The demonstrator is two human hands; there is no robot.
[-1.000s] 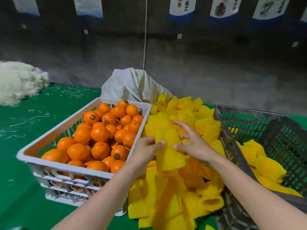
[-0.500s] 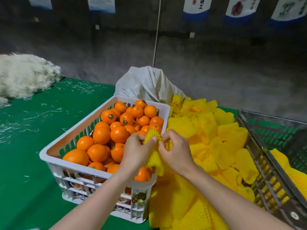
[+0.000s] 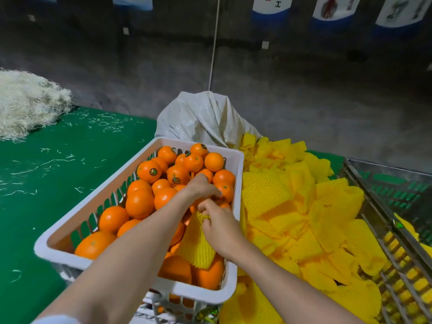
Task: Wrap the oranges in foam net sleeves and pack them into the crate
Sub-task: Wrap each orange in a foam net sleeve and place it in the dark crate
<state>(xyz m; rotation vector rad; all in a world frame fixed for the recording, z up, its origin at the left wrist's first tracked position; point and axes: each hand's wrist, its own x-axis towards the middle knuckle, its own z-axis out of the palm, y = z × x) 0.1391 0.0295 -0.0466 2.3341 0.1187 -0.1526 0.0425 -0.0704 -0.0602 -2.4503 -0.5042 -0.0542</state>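
Your right hand (image 3: 219,226) is pinched shut on the upper rim of a yellow foam net sleeve (image 3: 196,246), which hangs down over the near right corner of the white crate (image 3: 149,148) of bare oranges (image 3: 149,170). Your left hand (image 3: 201,187) reaches past it to the fruit along the crate's right wall, fingers curled down around one orange; whether it has truly closed on that orange I cannot tell, since the knuckles hide the contact.

You appear to be at the start of a wrap: sleeve in hand, fruit being picked. The next move likely calls for lifting that orange clear of its neighbours, then opening the sleeve's mouth with your right fingers so the fruit can be pushed in.

Just right of the white crate lies the loose heap of spare sleeves (image 3: 301,206) on the green surface (image 3: 58,164). At the surface's right edge stands the grey crate (image 3: 383,197), holding some wrapped fruit, where the finished piece should go.
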